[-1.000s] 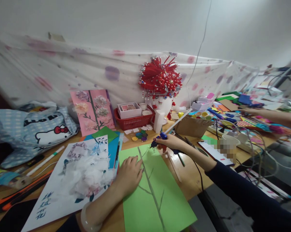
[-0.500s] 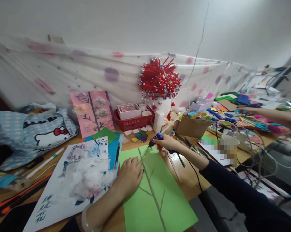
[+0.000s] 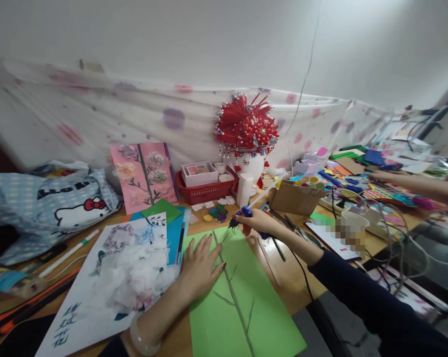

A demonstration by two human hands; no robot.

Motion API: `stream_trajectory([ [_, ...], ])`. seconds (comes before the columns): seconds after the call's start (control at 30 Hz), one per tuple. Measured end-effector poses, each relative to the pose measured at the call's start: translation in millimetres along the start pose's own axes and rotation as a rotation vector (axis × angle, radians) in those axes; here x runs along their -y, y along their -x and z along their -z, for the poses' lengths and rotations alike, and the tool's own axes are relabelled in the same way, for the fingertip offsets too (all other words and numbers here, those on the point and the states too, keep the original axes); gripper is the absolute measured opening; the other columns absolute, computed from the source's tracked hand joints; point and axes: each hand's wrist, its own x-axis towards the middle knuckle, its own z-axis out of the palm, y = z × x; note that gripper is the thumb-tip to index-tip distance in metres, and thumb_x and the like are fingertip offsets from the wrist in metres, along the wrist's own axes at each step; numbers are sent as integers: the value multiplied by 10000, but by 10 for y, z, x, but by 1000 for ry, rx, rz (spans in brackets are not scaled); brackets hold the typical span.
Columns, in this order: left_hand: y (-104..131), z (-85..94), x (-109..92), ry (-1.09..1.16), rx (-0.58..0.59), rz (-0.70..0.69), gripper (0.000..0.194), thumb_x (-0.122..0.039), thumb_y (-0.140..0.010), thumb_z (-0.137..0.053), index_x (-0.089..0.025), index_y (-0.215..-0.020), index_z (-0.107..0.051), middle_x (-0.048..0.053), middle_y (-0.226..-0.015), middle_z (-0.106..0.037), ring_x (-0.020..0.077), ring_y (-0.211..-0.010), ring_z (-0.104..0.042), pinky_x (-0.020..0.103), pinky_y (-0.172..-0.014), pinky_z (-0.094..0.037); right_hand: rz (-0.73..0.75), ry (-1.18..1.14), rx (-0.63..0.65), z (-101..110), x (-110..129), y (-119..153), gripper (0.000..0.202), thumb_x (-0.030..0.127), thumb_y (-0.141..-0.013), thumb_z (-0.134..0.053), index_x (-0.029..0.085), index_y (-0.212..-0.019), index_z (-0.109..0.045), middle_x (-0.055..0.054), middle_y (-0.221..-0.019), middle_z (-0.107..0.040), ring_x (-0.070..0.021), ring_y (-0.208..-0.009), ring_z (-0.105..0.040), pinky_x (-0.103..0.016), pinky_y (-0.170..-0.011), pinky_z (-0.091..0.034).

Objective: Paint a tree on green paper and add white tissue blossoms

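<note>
My left hand [image 3: 201, 265] lies flat with spread fingers on the left part of a green sheet [image 3: 261, 307], which bears a dark drawn stem with thin branches. My right hand [image 3: 255, 222] is wrapped round a blue glue gun [image 3: 246, 211] with a long white stick rising from its back. The gun's dark tip is over the sheet's upper edge, near the top of a branch. Left of the green sheet, a white sheet [image 3: 78, 292] carries white, fluffy paper flowers [image 3: 134, 277].
Behind stand a pink flower picture [image 3: 144, 176], a red basket [image 3: 205, 192] and a red beaded headdress [image 3: 248, 124]. A checked bag [image 3: 75, 213] sits at left. Cardboard box [image 3: 296, 198], cables and a cup [image 3: 353, 223] are at right, where another person's arm [image 3: 413, 181] reaches in.
My left hand's fingers have spread wider on the green sheet. My right hand has barely moved with the glue gun. The other person's arm has shifted slightly, and the view has tilted a little.
</note>
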Motion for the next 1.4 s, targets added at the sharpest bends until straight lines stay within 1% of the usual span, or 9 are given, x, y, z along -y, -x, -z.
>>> stream_trajectory([
  [0.1, -85, 25, 3, 11, 53, 10, 503, -472, -955, -331, -289, -1421, -380, 101, -1544, -262, 309, -1416, -212, 564, -1118, -152, -7, 26, -6, 8, -2, 7, 602, 634, -828, -456, 179, -468, -616, -70, -614, -709, -184, -655, -640, -270, -753, -461],
  [0.2, -132, 16, -4, 27, 88, -21, 508, -488, -951, -336, -314, -1428, -359, 91, -1552, -245, 299, -1419, -208, 565, -1116, -149, -10, 37, -13, 15, -24, 4, 609, 638, -827, -453, 176, -473, -634, -73, -624, -714, -190, -666, -646, -278, -779, -461],
  [0.4, -153, -39, -14, 36, 75, -10, 516, -499, -930, -382, -316, -1412, -388, 93, -1539, -277, 312, -1406, -235, 561, -1115, -159, -24, 21, -30, 18, -122, -79, 613, 680, -801, -459, 175, -521, -663, -74, -636, -722, -184, -654, -650, -274, -733, -473],
  [0.57, -160, -37, -27, 37, 72, 2, 521, -505, -922, -399, -314, -1407, -399, 98, -1538, -278, 310, -1404, -247, 542, -1115, -184, 7, 27, -24, -16, -128, -100, 604, 677, -797, -469, 173, -522, -657, -73, -618, -716, -186, -629, -647, -274, -705, -475],
  [0.77, -152, -17, -31, 39, 78, -1, 521, -497, -928, -390, -310, -1414, -387, 91, -1542, -272, 310, -1407, -239, 541, -1119, -181, -2, 36, -28, -2, -145, -105, 635, 691, -799, -447, 177, -492, -657, -78, -614, -713, -195, -653, -652, -286, -752, -473],
  [1.0, -142, 22, -49, 34, 89, 5, 513, -502, -935, -371, -304, -1407, -401, 98, -1540, -274, 315, -1406, -242, 540, -1121, -175, -5, 35, -20, -21, -141, -103, 626, 699, -788, -461, 174, -499, -643, -77, -608, -710, -197, -643, -652, -276, -732, -473],
  [1.23, -137, -15, -38, 31, 88, 10, 510, -491, -937, -372, -306, -1412, -391, 91, -1547, -259, 305, -1414, -223, 540, -1126, -163, 17, 13, -2, 21, -128, -69, 606, 681, -787, -482, 173, -503, -653, -74, -623, -717, -190, -631, -650, -280, -751, -473],
  [1.4, -142, -26, -23, 31, 74, -2, 520, -509, -929, -381, -315, -1410, -392, 95, -1541, -272, 315, -1404, -244, 549, -1120, -178, -19, 44, -28, 18, -106, -62, 592, 674, -786, -490, 172, -522, -660, -80, -632, -721, -201, -646, -660, -279, -735, -478],
])
